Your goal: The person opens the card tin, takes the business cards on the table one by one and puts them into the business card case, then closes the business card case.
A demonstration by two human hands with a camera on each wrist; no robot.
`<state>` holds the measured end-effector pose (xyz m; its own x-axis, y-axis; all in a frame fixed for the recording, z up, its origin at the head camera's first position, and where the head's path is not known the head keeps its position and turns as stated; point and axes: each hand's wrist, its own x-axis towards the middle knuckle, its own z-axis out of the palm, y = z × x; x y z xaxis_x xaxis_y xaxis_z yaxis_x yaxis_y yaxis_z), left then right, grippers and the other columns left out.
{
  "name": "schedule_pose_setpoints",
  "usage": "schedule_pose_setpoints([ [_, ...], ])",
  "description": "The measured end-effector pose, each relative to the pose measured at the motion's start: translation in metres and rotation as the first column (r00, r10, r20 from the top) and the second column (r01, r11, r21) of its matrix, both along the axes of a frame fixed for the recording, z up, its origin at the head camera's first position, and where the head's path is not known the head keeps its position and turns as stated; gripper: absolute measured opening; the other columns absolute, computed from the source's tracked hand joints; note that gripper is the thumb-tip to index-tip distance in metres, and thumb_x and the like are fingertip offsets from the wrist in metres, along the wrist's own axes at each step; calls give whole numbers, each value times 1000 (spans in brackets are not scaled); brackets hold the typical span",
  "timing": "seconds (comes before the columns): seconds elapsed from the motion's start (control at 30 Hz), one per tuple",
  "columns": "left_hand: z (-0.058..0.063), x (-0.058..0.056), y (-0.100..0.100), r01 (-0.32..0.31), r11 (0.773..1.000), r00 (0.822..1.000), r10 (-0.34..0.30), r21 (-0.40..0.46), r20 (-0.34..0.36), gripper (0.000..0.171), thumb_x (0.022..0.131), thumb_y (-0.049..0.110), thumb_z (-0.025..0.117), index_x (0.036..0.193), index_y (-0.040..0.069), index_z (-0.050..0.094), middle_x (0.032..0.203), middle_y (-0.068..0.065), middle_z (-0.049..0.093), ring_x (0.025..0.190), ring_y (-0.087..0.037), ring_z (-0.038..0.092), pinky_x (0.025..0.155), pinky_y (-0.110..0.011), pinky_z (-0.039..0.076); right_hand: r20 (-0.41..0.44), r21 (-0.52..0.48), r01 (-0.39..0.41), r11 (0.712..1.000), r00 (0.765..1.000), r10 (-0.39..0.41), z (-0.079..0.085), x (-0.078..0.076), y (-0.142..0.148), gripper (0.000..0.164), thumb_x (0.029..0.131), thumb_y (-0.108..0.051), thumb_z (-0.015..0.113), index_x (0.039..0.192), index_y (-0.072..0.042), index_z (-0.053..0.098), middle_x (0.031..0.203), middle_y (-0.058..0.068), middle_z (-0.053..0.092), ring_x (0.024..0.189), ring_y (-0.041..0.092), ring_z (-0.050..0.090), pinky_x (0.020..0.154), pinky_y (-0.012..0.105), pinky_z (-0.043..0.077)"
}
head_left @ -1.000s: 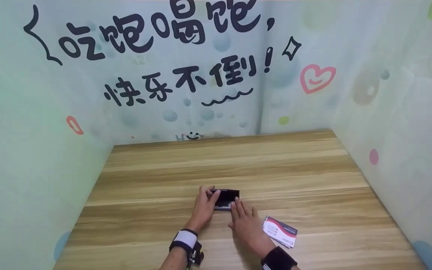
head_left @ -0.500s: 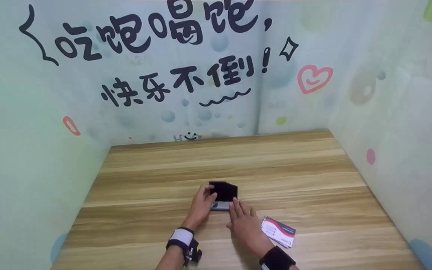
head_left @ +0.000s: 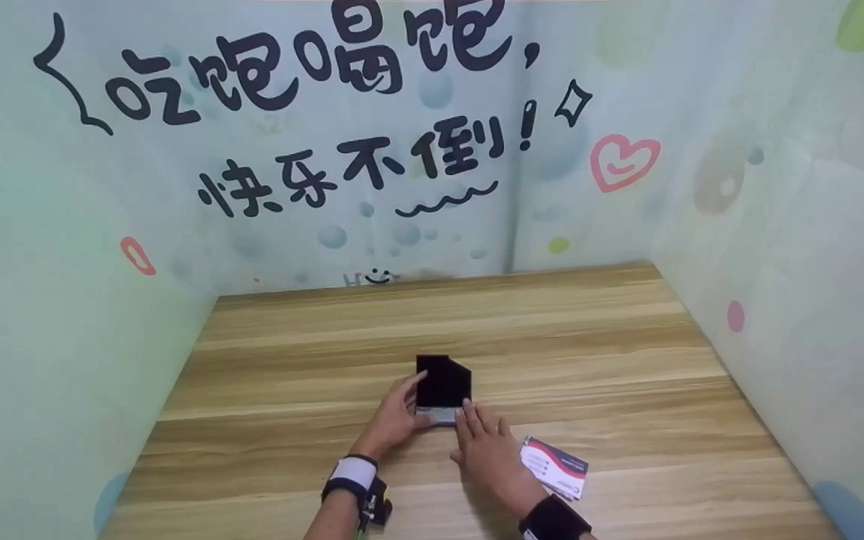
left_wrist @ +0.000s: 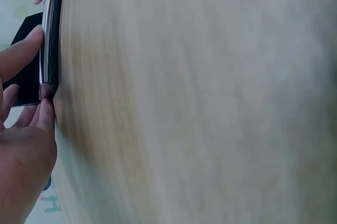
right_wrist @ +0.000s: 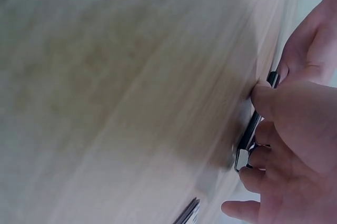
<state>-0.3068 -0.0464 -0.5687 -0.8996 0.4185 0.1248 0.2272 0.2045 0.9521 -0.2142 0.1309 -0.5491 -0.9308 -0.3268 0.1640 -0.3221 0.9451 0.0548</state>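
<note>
A black card case (head_left: 443,384) with a silver strip along its front lies on the table, its dark flap raised and one upper corner cut at a slant. My left hand (head_left: 391,420) holds its left side, thumb at the front and a finger along the flap's edge. In the left wrist view, the left thumb (left_wrist: 23,50) rests on the silver strip of the case (left_wrist: 46,45). My right hand (head_left: 493,450) presses the front right corner with extended fingertips; its thumb is off the case. Beside that hand sits a small stack of business cards (head_left: 556,466), white, red and dark.
The wood-grain table (head_left: 312,345) is walled in by a pale printed curtain (head_left: 432,150) at the back and both sides. The card stack's edge (right_wrist: 188,212) shows low in the right wrist view. A strap with a small device (head_left: 376,502) is on the left wrist.
The case's flap has swung up and back, showing more of its dark inner face. My left thumb has moved from the flap down to the front strip. My right hand has stayed at the corner.
</note>
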Motion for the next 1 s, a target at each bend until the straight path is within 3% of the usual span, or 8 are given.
schedule_pose_setpoints([
  [0.33,2,-3,0,-28,998,1000,29,-61,8,84,69,-1,75,141,1,31,133,-27,31,126,-46,36,103,-44,39,56,4,11,1000,998,-11,3,-4,2,63,87,-46,51,136,-7,44,144,9,39,130,24,41,99,52,40],
  [0.63,4,-2,-1,-22,997,994,31,-78,104,86,68,-2,75,141,3,30,138,-27,26,128,-46,33,105,-46,36,38,-39,-27,999,999,28,2,-4,8,57,85,-44,54,132,-13,50,141,12,43,128,27,42,96,52,43],
  [0.9,6,-3,-2,2,995,999,4,-100,53,86,70,0,75,142,3,28,137,-28,27,126,-47,35,104,-48,37,-67,-130,-157,979,986,149,5,-13,20,61,83,-47,57,135,-17,46,141,19,40,127,34,43,95,54,44],
  [1.0,5,-2,-3,21,994,999,-17,-106,32,86,70,2,75,142,2,27,137,-28,26,126,-48,34,104,-48,37,-168,-191,-235,953,964,204,11,-10,22,52,83,-40,62,129,-17,54,136,18,47,121,32,49,92,50,48],
])
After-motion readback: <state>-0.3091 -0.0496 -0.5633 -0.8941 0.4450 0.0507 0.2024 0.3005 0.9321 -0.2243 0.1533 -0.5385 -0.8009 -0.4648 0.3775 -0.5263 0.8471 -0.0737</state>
